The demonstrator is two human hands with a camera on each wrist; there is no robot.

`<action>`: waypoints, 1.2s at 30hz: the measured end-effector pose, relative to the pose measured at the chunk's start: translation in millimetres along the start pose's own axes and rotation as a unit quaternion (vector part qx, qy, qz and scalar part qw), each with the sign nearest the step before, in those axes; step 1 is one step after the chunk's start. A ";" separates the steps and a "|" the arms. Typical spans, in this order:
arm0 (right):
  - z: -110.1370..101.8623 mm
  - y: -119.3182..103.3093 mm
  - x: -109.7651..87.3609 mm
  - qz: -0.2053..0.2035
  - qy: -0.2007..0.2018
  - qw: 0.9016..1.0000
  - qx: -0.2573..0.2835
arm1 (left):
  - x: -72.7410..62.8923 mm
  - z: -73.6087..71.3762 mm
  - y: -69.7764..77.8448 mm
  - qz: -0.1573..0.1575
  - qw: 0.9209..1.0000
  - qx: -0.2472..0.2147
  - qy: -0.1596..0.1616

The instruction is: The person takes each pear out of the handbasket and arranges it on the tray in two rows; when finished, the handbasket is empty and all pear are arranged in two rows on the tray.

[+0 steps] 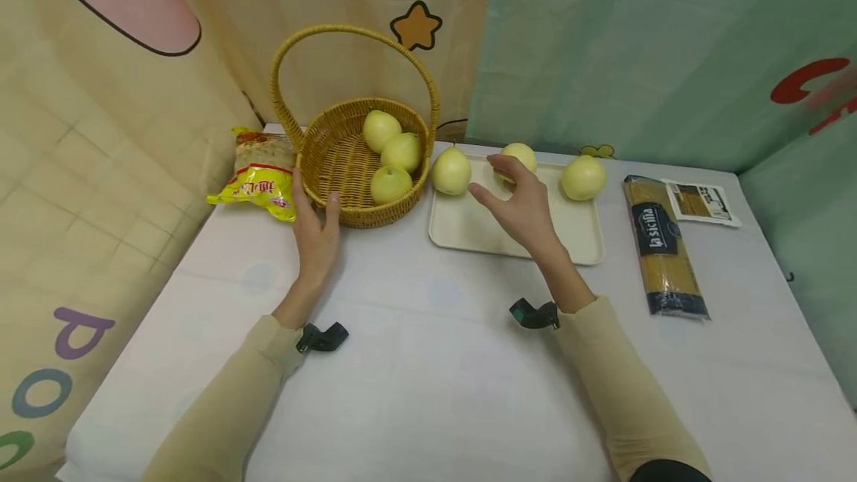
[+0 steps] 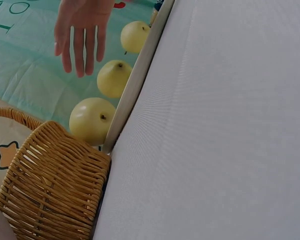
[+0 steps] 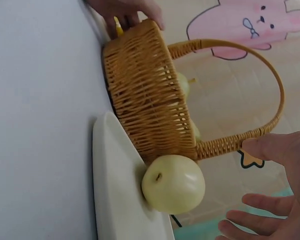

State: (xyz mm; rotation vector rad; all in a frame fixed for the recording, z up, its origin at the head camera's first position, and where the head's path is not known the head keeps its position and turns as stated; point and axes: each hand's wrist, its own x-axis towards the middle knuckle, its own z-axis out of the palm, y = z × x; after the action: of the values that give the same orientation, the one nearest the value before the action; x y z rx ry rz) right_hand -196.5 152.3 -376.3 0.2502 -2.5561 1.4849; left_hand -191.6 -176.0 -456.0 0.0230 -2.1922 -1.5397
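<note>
A wicker basket (image 1: 328,162) with a tall arched handle stands at the back left, holding a few yellow-green pears (image 1: 390,184). My left hand (image 1: 315,240) grips the basket's left front side, thumb at the rim and fingers along the outer wall. Over the cream tray (image 1: 515,242), my right hand (image 1: 525,207) hovers with thumb and fingers spread and nothing held between them. On the tray lie a left pear (image 1: 451,171), a middle pear (image 1: 518,158) partly hidden by the right hand, and a right pear (image 1: 584,178). The right wrist view shows the left pear (image 3: 173,184) near the basket.
Left of the basket, touching its side, is a yellow-and-clear food bag (image 1: 261,173). A pack of spaghetti (image 1: 659,244) lies right of the tray beside a small white packet (image 1: 701,201). Printed curtains (image 1: 602,43) hang behind the white table (image 1: 428,370).
</note>
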 end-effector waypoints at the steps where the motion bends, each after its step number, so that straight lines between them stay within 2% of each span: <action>1: 2.6 -1.3 -1.2 -0.004 -0.006 1.000 -0.003 | -0.1 0.7 0.0 0.000 1.000 0.000 -0.001; 7: 20.3 -11.1 -2.3 -0.029 -0.034 0.999 0.004 | -1.0 2.1 0.8 -0.002 1.000 -0.004 0.003; 16: 55.8 -30.4 9.1 -0.075 -0.020 0.996 0.032 | -0.7 -0.2 2.4 -0.004 1.000 0.001 0.000; 20: 71.4 -38.8 16.7 -0.076 -0.032 0.995 0.056 | -0.9 0.8 1.8 0.002 1.000 -0.002 0.003; 24: 80.0 -46.7 27.2 -0.073 -0.073 0.992 0.068 | -1.2 1.3 1.5 0.004 1.000 -0.003 0.005; 30: 83.8 -56.4 42.4 -0.055 -0.138 0.989 0.021 | -1.3 1.3 1.8 -0.001 1.000 -0.002 0.002; 36: 89.9 -64.0 50.7 -0.031 -0.161 0.986 -0.001 | -1.7 0.1 2.2 -0.006 1.000 0.002 0.001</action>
State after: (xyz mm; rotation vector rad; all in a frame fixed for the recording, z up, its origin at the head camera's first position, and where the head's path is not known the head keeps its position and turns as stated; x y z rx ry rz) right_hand -236.9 39.9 -354.4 0.6101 -2.7622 1.5283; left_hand -189.5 -174.6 -454.6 0.0390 -2.1977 -1.5398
